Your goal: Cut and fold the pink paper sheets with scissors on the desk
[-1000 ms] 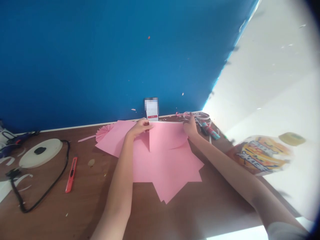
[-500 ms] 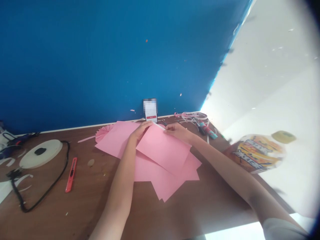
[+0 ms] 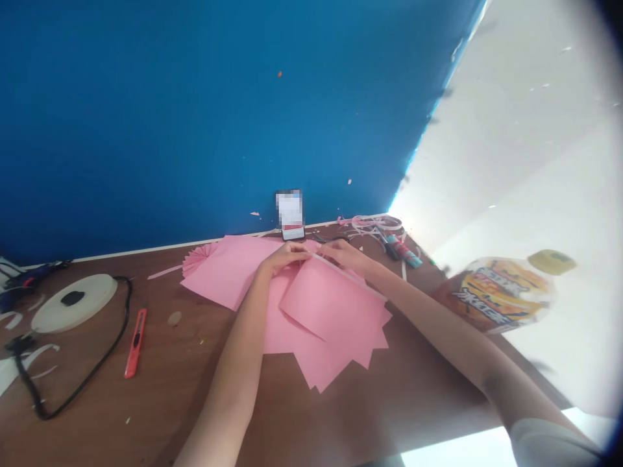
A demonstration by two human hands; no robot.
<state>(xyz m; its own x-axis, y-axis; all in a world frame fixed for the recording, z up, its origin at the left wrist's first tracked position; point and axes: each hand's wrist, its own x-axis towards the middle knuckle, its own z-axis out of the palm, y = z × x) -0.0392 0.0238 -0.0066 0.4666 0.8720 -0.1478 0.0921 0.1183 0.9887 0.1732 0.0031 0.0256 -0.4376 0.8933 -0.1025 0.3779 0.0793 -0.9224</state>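
A sheet of pink paper (image 3: pixel 335 298) with a white strip along its far edge is held up at a tilt over other pink sheets (image 3: pixel 311 366). At its far left corner my left hand (image 3: pixel 287 256) is closed on that edge. My right hand (image 3: pixel 343 253) pinches near the same edge, just to the right, fingertips partly hidden. Beneath and to the left, more pink paper (image 3: pixel 228 266) lies flat, and a pleated pink paper piece (image 3: pixel 195 259) shows at its left end.
A phone (image 3: pixel 291 214) leans upright against the blue wall. Leftward lie a red box cutter (image 3: pixel 135 344), a round white lid (image 3: pixel 73 301) and a black cord (image 3: pixel 97 370). White strips (image 3: pixel 377 225) and a pink-and-teal tube (image 3: pixel 403 251) lie back right, a large labelled bottle (image 3: pixel 501 292) at right.
The held sheet has shifted right and turned slightly, showing more of its white-stripped edge. My left hand has moved right, closer to my right hand.
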